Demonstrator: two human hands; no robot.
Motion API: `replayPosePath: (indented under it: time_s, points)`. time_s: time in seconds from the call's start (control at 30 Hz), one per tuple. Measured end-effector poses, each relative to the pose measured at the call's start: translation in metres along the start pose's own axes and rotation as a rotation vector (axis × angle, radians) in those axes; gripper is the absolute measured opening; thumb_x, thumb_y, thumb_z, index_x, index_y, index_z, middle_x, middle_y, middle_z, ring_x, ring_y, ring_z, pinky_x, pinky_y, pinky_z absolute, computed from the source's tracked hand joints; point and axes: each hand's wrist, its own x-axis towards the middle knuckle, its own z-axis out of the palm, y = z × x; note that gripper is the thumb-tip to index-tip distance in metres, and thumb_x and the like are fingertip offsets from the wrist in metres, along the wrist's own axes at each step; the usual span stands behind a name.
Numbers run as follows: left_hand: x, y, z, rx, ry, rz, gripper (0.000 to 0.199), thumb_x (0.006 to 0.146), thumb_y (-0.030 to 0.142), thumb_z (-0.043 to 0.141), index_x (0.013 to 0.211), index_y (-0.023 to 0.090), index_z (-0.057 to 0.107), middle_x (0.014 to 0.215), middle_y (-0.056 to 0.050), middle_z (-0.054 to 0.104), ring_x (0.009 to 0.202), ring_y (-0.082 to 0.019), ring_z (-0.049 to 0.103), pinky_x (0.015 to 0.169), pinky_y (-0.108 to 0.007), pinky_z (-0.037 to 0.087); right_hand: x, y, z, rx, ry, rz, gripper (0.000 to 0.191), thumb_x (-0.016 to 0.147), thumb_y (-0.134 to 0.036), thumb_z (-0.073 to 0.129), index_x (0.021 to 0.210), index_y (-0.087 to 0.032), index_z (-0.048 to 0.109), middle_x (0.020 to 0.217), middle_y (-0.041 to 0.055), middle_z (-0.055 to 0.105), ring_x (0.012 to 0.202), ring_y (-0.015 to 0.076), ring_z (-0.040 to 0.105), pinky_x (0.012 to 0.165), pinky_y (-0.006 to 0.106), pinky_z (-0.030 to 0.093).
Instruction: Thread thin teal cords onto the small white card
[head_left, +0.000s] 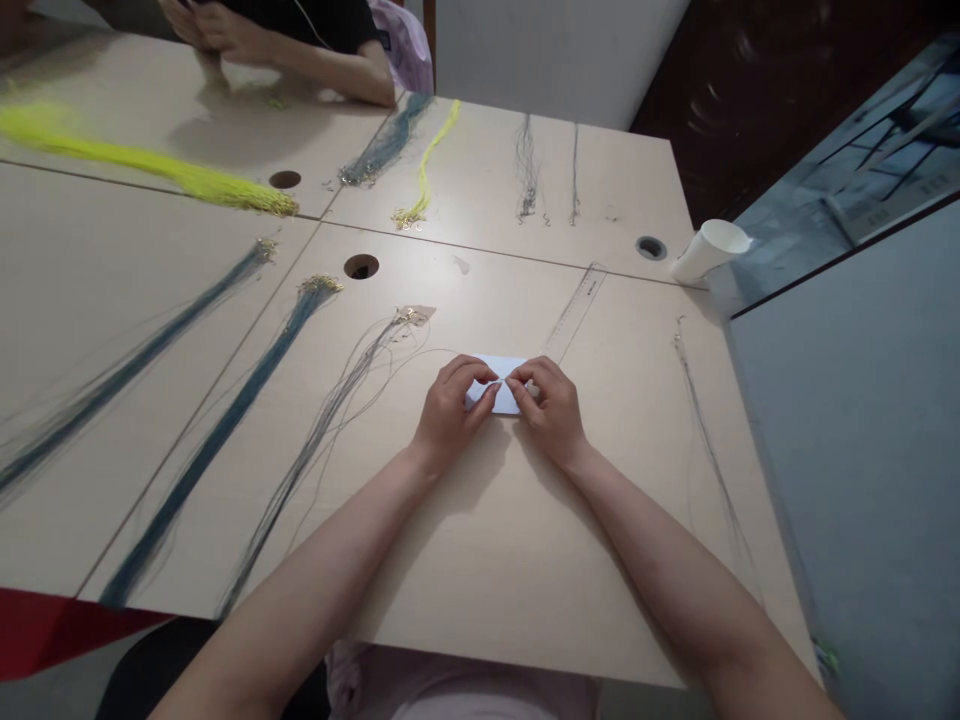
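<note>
My left hand [459,402] and my right hand [549,402] meet over a small pale card [501,402], thumbs and forefingers pinched with the fingertips almost touching. Whatever lies in the two pinches is too small to make out. A thin grey line curves across the table toward the back of my left hand from a loose bundle of grey lines [330,410]. That bundle ends in small gold hooks [411,316]. Just beyond my right hand lies a clear ruler [577,308], set at a slant.
Blue-green line bundles with gold hooked ends [240,400] lie to the left. Farther back are a bright yellow bundle [187,180] and several smaller ones. A white paper cup [709,250] stands at the right edge. Another person's arm [322,75] rests across the table.
</note>
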Motion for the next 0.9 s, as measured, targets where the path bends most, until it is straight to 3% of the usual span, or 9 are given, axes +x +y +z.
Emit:
replayPosePath:
  time_s: [0.9]
  points:
    - [-0.0007,-0.0014,0.0010,-0.006,-0.016,0.005,0.006,0.079,0.016,0.055,0.085,0.017,0.056,0.083,-0.004,0.060,0.082,-0.014,0.056,0.075,-0.029,0.045,0.0007,-0.0014,0.0002,0.004,-0.008,0.015,0.011,0.083,-0.022,0.049,0.075,-0.020,0.055,0.074,0.0020,0.055,0.072,0.0159,0.053,0.068,0.030,0.042]
